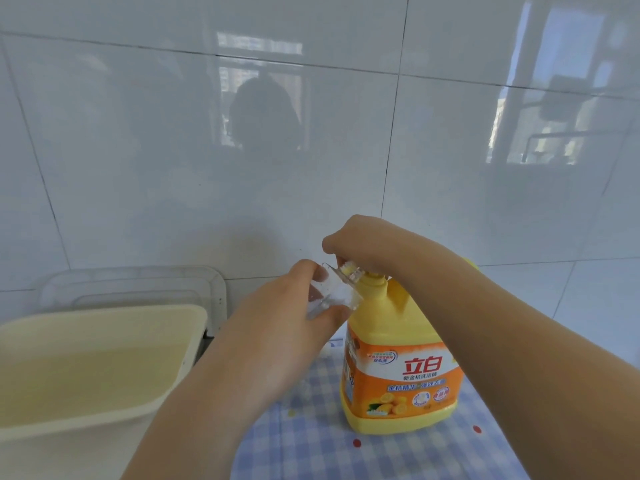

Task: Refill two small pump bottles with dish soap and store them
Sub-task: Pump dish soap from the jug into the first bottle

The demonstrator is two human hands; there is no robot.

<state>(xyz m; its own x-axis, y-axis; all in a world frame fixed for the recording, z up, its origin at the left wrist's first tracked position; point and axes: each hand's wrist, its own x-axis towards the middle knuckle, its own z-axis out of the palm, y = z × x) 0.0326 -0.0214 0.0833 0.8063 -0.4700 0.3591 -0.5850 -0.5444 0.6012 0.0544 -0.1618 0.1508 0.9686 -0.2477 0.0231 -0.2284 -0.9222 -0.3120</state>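
The left hand (277, 327) grips a small clear bottle (332, 289), its fingers wrapped over the far side and the thumb curled under the near side. The bottle is held up off the table, tilted, with its open neck pointing right and touching the spout of the pump (372, 287) on a big yellow soap jug (401, 368). The small bottle lies just left of the jug's neck, between the left hand and the right hand (363, 244).

The right hand comes in from the right, above the jug. Its fingers curl down over the pump head, covering most of it; the fingertips sit just beside the small bottle's neck.

The jug stands upright on a blue checked cloth (311, 445) with its orange label facing the camera. Left of the cloth sits a cream basin (104, 317), with a clear plastic lid (138, 282) just behind it against the white tiled wall (207, 168).
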